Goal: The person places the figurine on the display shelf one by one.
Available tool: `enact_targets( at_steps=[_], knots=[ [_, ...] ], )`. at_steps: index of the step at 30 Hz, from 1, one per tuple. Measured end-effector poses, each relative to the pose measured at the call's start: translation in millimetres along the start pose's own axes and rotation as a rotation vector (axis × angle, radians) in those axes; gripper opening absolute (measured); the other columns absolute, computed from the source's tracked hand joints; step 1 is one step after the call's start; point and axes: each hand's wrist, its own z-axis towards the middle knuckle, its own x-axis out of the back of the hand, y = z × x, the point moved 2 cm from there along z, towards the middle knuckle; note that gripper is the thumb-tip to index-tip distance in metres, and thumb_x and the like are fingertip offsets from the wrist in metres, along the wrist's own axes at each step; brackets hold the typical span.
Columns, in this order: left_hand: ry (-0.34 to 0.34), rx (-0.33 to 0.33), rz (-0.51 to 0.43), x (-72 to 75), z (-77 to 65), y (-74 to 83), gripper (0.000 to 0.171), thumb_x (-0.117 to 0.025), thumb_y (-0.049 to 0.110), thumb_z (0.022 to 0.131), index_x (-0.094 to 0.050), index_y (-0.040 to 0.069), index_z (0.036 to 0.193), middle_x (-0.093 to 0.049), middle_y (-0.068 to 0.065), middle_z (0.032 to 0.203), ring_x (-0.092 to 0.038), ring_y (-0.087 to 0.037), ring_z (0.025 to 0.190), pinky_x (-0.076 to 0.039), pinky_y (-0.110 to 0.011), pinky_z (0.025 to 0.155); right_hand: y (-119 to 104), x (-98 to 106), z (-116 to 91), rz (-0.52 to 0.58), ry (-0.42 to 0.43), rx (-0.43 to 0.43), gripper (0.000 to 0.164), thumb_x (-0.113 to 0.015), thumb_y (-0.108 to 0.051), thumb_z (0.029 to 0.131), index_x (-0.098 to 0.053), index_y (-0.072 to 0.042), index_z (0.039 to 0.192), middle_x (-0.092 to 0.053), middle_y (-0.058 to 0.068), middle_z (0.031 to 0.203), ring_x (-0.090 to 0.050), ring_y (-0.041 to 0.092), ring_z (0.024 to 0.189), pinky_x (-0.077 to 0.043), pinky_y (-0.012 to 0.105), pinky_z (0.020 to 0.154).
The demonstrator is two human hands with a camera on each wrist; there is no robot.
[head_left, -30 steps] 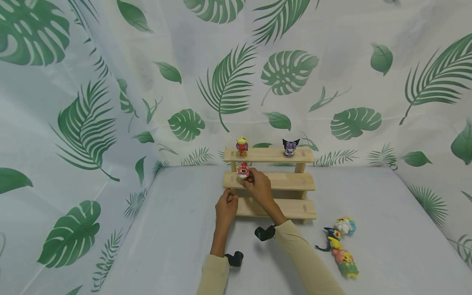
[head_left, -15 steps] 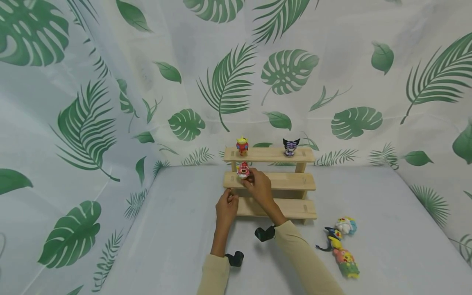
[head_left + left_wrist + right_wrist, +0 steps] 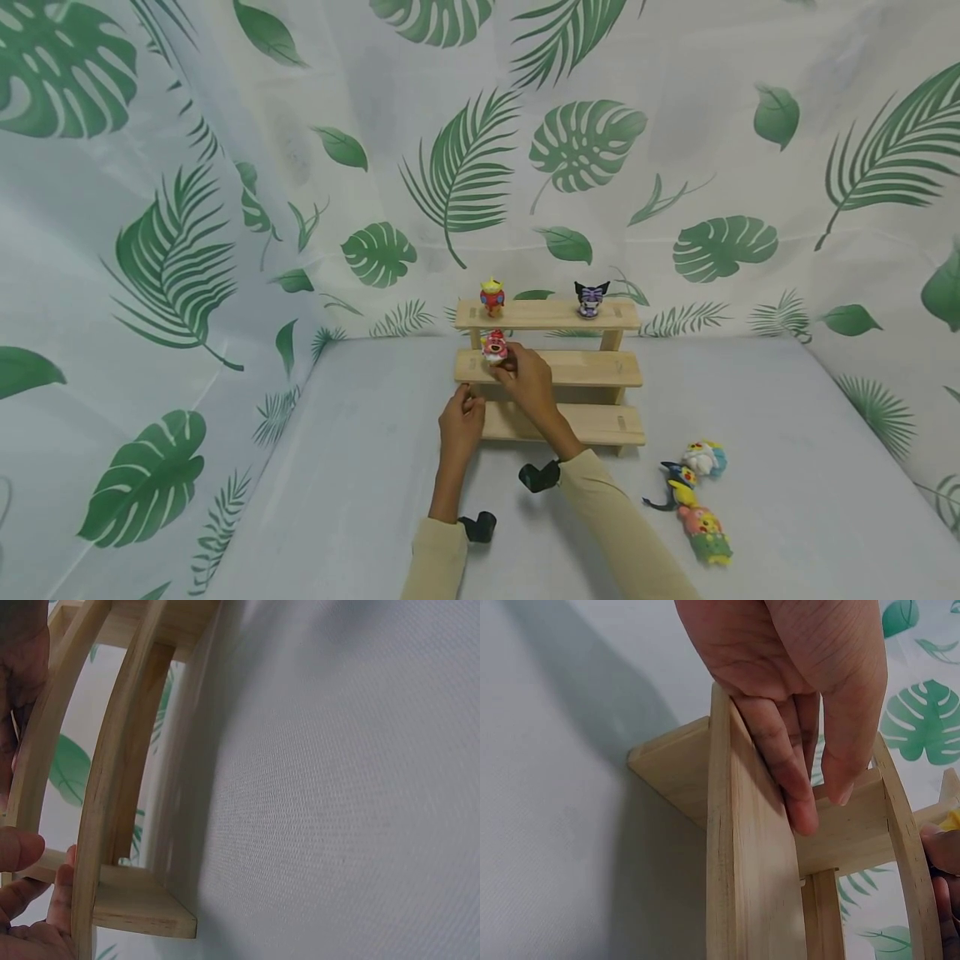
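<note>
My right hand pinches a small pink bear figurine at the left end of the middle tier of a wooden three-step display shelf. The figurine stands upright, facing me. At the shelf's left end, my left hand is by the lowest tier with its fingers loosely bent. In the right wrist view, the left hand's fingers rest against the lowest board, thumb apart from them. A bit of yellow shows beside the right hand at that view's right edge.
On the top tier stand a red-and-yellow figurine at left and a black-eared purple figurine at right. A white-and-blue figurine, a dark-and-yellow one and a pink-and-green one lie on the table. Leaf-print cloth hangs behind.
</note>
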Motion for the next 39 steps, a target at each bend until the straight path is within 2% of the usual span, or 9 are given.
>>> enact_targets(
  at_steps=[5,11,16,22,26,32,34,37,39],
  knots=[
    [0.003,-0.017,-0.013,0.1,0.3,0.1,0.040,-0.057,0.011,0.097,-0.053,-0.003,0.135,-0.058,-0.028,0.131,-0.065,-0.035,0.111,-0.057,-0.040,0.090,0,1,-1,-0.004,-0.004,0.001,0.046,-0.082,-0.018,0.078,-0.064,0.001,0.117,-0.072,0.015,0.096,-0.067,0.028,0.089,-0.054,0.045,0.081],
    [-0.002,-0.024,-0.011,-0.2,0.0,-0.2,0.041,-0.057,0.013,0.098,-0.052,-0.003,0.136,-0.058,-0.027,0.131,-0.065,-0.034,0.111,-0.057,-0.041,0.090,2,4,-2,0.042,-0.028,-0.021,0.047,-0.080,-0.020,0.080,-0.063,0.001,0.119,-0.071,0.018,0.102,-0.070,0.029,0.090,-0.055,0.045,0.085],
    [-0.003,0.000,-0.014,-1.6,-1.1,2.0,0.038,-0.056,0.010,0.097,-0.055,-0.001,0.133,-0.059,-0.025,0.131,-0.065,-0.031,0.112,-0.057,-0.039,0.090,4,10,-7,0.123,-0.029,-0.025,0.043,-0.078,-0.013,0.082,-0.063,0.003,0.119,-0.071,0.019,0.106,-0.072,0.029,0.091,-0.060,0.038,0.079],
    [0.015,0.008,0.007,-1.5,0.3,2.2,0.034,-0.058,0.009,0.095,-0.059,0.000,0.128,-0.062,-0.023,0.126,-0.066,-0.030,0.109,-0.058,-0.039,0.086,6,20,-14,0.251,-0.015,-0.005,0.038,-0.073,-0.002,0.084,-0.061,0.009,0.118,-0.072,0.021,0.105,-0.071,0.033,0.092,-0.060,0.038,0.080],
    [0.020,0.013,0.009,-0.7,1.7,1.5,0.034,-0.058,0.011,0.095,-0.059,0.001,0.128,-0.062,-0.023,0.128,-0.066,-0.029,0.110,-0.058,-0.039,0.087,10,29,-21,0.308,0.017,-0.002,0.032,-0.071,-0.002,0.086,-0.063,0.009,0.115,-0.072,0.021,0.102,-0.072,0.033,0.091,-0.060,0.035,0.080],
    [0.017,0.037,0.002,-0.6,-0.6,0.9,0.033,-0.057,0.013,0.096,-0.059,0.003,0.127,-0.059,-0.023,0.133,-0.065,-0.029,0.113,-0.057,-0.040,0.091,20,44,-37,0.385,0.088,-0.063,0.024,-0.068,-0.009,0.091,-0.067,0.004,0.110,-0.074,0.016,0.097,-0.071,0.030,0.087,-0.054,0.014,0.074],
    [0.016,0.043,-0.001,-1.1,-0.8,0.0,0.035,-0.057,0.014,0.096,-0.058,0.003,0.129,-0.059,-0.023,0.133,-0.065,-0.029,0.114,-0.056,-0.040,0.091,23,52,-44,0.418,0.123,-0.078,0.022,-0.068,-0.009,0.091,-0.067,0.004,0.108,-0.073,0.018,0.095,-0.070,0.032,0.086,-0.051,0.010,0.071],
    [0.015,0.033,0.002,-1.7,-0.6,0.1,0.034,-0.057,0.013,0.096,-0.058,0.002,0.129,-0.058,-0.024,0.132,-0.065,-0.029,0.113,-0.057,-0.039,0.090,19,70,-54,0.459,0.184,-0.076,0.017,-0.066,-0.002,0.091,-0.067,0.009,0.105,-0.072,0.024,0.092,-0.069,0.036,0.083,-0.052,0.012,0.067],
    [0.018,0.022,0.008,-1.7,0.6,1.3,0.032,-0.058,0.012,0.096,-0.060,0.003,0.126,-0.060,-0.024,0.131,-0.066,-0.029,0.112,-0.057,-0.039,0.089,14,85,-59,0.471,0.228,-0.079,0.015,-0.064,0.003,0.090,-0.066,0.013,0.102,-0.070,0.028,0.089,-0.069,0.032,0.080,-0.054,0.015,0.066]
  ],
)
